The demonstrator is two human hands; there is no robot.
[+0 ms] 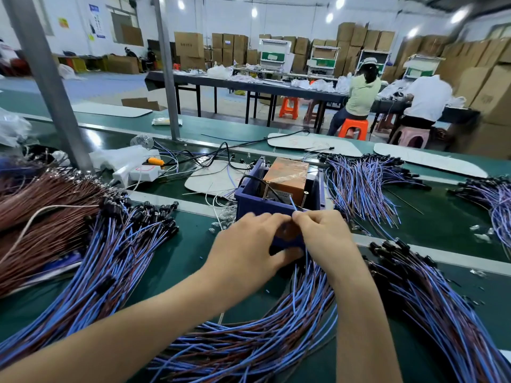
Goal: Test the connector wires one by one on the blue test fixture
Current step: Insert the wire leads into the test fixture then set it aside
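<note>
The blue test fixture (249, 200) is an open plastic box holding an orange-brown block, standing mid-bench on the green mat. Both my hands meet at its near wall. My right hand (322, 233) pinches a thin blue connector wire (293, 203) whose tip points up over the fixture's rim. My left hand (249, 244) curls its fingers beside the right, thumb against the fixture's front; what it holds is hidden. A large bundle of blue and brown wires (249, 341) lies under my forearms.
More wire bundles lie at the left (110, 258), right (442, 313) and back right (359, 186). A brown wire heap (41, 217) sits far left. A white power strip (138, 171) and a metal post (55, 92) stand behind. Two people sit at a far table.
</note>
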